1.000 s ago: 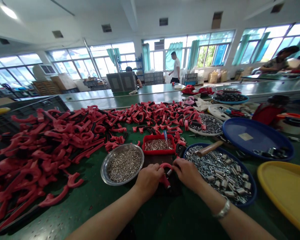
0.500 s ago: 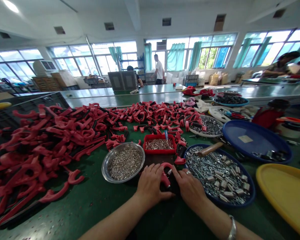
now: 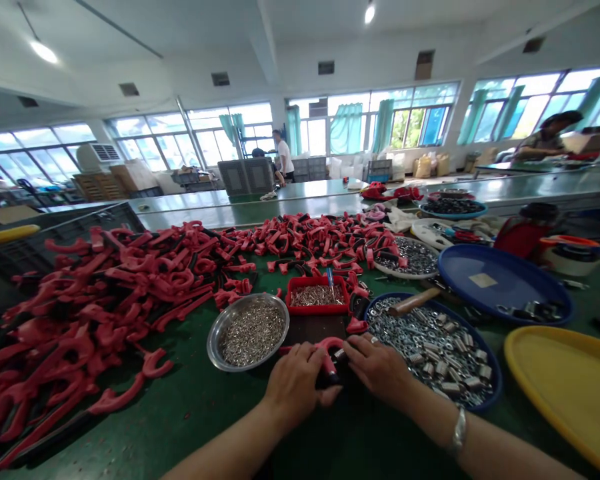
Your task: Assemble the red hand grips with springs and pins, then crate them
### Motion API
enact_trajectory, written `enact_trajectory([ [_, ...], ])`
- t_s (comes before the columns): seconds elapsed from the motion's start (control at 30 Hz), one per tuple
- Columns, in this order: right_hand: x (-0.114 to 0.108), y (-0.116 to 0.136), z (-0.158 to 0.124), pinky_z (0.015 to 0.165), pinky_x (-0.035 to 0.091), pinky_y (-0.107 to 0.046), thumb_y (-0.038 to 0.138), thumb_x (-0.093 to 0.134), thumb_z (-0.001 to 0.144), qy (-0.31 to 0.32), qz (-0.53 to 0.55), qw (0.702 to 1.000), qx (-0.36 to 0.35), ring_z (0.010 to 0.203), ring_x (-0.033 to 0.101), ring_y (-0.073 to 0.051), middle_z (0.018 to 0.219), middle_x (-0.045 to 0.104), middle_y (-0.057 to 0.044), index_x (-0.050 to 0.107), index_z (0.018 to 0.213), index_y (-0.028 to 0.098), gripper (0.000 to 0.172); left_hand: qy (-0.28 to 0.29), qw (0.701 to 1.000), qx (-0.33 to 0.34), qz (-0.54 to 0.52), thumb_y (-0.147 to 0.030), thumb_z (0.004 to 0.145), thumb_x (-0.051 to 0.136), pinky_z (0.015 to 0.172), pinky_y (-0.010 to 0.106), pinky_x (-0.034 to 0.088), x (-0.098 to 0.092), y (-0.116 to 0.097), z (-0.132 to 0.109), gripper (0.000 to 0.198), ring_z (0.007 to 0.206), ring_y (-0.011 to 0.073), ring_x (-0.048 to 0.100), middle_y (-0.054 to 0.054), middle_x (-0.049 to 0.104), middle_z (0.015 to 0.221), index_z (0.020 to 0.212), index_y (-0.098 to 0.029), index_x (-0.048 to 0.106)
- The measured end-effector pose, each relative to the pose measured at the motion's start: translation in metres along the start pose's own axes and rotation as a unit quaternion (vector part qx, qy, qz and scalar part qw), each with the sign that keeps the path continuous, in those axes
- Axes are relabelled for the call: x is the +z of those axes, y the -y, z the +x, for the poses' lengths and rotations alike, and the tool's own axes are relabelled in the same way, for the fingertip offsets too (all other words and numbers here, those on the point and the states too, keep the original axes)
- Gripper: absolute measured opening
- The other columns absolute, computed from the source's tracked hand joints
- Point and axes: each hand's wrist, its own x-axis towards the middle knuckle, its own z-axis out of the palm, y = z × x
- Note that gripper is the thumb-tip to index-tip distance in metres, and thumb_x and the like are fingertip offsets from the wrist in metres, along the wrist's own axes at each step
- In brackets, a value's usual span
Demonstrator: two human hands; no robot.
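At lower center, the left hand (image 3: 296, 387) and right hand (image 3: 377, 365) curl closed around one red hook (image 3: 330, 344), with a big heap of red hooks (image 3: 105, 293) left untouched at left.

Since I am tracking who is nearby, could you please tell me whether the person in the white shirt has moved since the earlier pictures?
Yes, the person in the white shirt has moved left, nearer the grey bin.

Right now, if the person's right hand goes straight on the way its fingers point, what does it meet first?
It would first meet the curved red plastic-coated hook, which the left hand holds. The right hand points up and left, and its fingertips seem to touch the hook or nearly so, though depth is unclear.
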Motion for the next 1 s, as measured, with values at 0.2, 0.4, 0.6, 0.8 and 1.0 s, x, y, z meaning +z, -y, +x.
enact_trajectory([
  [0.2,-0.021,-0.012,0.015,0.079,0.041,-0.028,0.023,0.052,0.081,0.02,0.152,0.988,0.02,0.091,0.055,-0.018,0.097,0.063,-0.005,0.063,0.098,0.022,0.021,0.166,0.979,0.061,-0.1,-0.063,0.081,0.024,0.059,0.025,0.04,-0.053,0.02,0.039,0.059,0.068,0.0167,0.056,0.004,0.063,0.078,0.087,-0.021,0.066],
  [0.4,-0.026,-0.023,0.049,0.069,0.041,-0.025,0.033,0.052,0.082,0.091,0.155,0.982,0.054,0.078,0.059,-0.017,0.081,0.067,-0.003,0.069,0.087,0.024,0.021,0.299,0.945,-0.032,-0.127,-0.064,0.075,0.039,0.048,0.021,0.04,-0.046,0.038,0.08,0.053,0.054,0.0123,0.055,0.001,0.063,0.068,0.081,-0.017,0.063],
  [0.6,-0.017,-0.02,0.062,0.065,0.04,-0.025,0.032,0.053,0.079,0.095,0.12,0.983,0.106,0.076,0.06,-0.018,0.079,0.067,-0.004,0.071,0.083,0.025,0.02,0.153,0.983,-0.092,-0.041,-0.055,0.073,0.049,0.069,0.031,0.043,-0.034,0.031,0.074,0.042,0.082,0.025,0.059,0.01,0.065,0.084,0.078,-0.015,0.062],
  [0.8,-0.016,-0.015,0.064,0.06,0.039,-0.026,0.03,0.054,0.077,0.098,0.108,0.981,0.132,0.075,0.06,-0.02,0.079,0.067,-0.004,0.071,0.08,0.025,0.018,0.054,0.994,-0.093,-0.021,-0.038,0.076,0.053,0.074,0.031,0.04,-0.028,0.023,0.062,0.028,0.09,0.0246,0.057,0.01,0.062,0.097,0.094,-0.016,0.054],
  [1.0,-0.022,-0.014,0.063,0.059,0.039,-0.024,0.033,0.056,0.077,0.114,0.147,0.975,0.124,0.07,0.061,-0.018,0.074,0.068,-0.002,0.07,0.077,0.024,0.017,0.072,0.992,-0.088,-0.054,-0.037,0.077,0.053,0.063,0.026,0.04,-0.013,0.025,0.052,0.023,0.078,0.0203,0.06,0.004,0.064,0.085,0.092,-0.019,0.052],
])
